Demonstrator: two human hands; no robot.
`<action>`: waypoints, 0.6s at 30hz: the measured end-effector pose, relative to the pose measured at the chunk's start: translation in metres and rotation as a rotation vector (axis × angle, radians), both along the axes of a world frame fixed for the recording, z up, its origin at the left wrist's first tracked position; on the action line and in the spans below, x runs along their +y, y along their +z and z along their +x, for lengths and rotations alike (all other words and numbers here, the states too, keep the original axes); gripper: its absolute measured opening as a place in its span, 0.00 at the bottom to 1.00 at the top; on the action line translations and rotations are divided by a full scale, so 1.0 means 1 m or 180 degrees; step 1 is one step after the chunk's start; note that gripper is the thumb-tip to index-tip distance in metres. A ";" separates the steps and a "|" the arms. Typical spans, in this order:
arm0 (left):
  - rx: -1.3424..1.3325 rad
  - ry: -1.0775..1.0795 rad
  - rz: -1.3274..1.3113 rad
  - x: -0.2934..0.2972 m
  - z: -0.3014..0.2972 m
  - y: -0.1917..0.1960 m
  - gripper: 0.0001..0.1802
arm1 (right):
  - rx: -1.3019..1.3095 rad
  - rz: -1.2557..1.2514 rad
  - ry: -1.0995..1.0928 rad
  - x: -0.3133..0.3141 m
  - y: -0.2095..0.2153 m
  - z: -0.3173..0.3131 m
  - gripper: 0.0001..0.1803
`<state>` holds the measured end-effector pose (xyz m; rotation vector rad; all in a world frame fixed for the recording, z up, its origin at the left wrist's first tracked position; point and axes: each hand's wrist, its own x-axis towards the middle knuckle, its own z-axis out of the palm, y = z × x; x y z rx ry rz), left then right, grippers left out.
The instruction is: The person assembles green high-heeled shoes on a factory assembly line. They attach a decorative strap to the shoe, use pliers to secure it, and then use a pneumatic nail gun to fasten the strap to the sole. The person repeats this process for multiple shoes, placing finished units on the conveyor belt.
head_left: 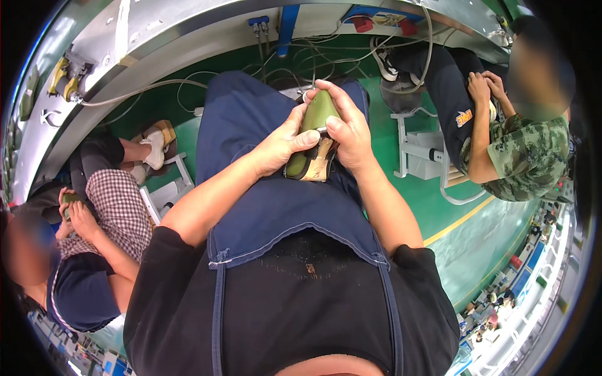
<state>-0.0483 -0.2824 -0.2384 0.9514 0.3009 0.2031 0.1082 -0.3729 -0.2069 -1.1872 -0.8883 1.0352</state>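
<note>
olive, smooth, round-toed shoe part (320,111) is gripped by the left hand (278,147) and right hand (352,135) above a navy cloth apron (282,207), edged at right by green floor (414,210).

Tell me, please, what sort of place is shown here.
Probably a shoe factory: the left hand and right hand hold a green shoe-like piece, a co-worker sits nearby, and a yellow tool is at the metal bench.
</note>
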 end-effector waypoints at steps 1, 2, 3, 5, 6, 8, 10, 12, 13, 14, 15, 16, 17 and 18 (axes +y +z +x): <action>0.0025 0.0025 0.0095 -0.002 0.000 -0.002 0.65 | 0.0031 0.0009 -0.0002 -0.001 -0.005 0.002 0.45; 0.0049 0.0049 0.0190 -0.003 0.000 -0.003 0.63 | 0.0062 0.0018 -0.0006 -0.002 -0.007 0.002 0.43; 0.0070 0.0113 0.0274 -0.006 0.001 -0.003 0.61 | 0.0105 0.0070 -0.0095 -0.003 -0.008 0.001 0.37; 0.0113 0.0249 0.0435 -0.014 0.003 -0.004 0.57 | 0.0017 -0.0044 -0.0138 -0.004 -0.009 0.002 0.34; 0.0133 0.0327 0.0574 -0.018 0.004 -0.009 0.56 | -0.0027 -0.0101 -0.0160 -0.004 -0.010 0.003 0.32; 0.0149 0.0474 0.0874 -0.020 0.009 -0.017 0.53 | -0.0110 -0.0122 -0.0239 -0.001 -0.012 0.005 0.27; 0.0196 0.0443 0.1115 -0.019 0.011 -0.021 0.51 | -0.0137 -0.0162 -0.0290 0.002 -0.013 0.006 0.26; 0.0160 0.0458 0.1081 -0.016 0.012 -0.024 0.50 | -0.0052 -0.0125 -0.0289 0.001 -0.011 0.003 0.30; 0.0128 0.0381 0.0979 -0.015 0.012 -0.022 0.52 | -0.0017 -0.0131 -0.0309 -0.001 -0.011 0.002 0.32; 0.0097 0.0305 0.0878 -0.015 0.011 -0.018 0.54 | 0.0055 -0.0032 -0.0311 -0.002 -0.012 0.000 0.36; 0.0066 0.0229 0.0777 -0.014 0.009 -0.015 0.56 | 0.0125 0.0068 -0.0315 -0.002 -0.015 -0.002 0.40; 0.0076 0.0220 0.0778 -0.013 0.007 -0.014 0.59 | 0.0205 0.0179 -0.0289 -0.002 -0.015 -0.005 0.44; 0.0084 0.0211 0.0778 -0.013 0.005 -0.014 0.62 | -0.0016 0.0121 -0.0176 -0.001 -0.013 -0.006 0.52; 0.0091 0.0202 0.0780 -0.012 0.002 -0.013 0.65 | -0.0037 0.0186 -0.0148 -0.001 -0.011 -0.008 0.51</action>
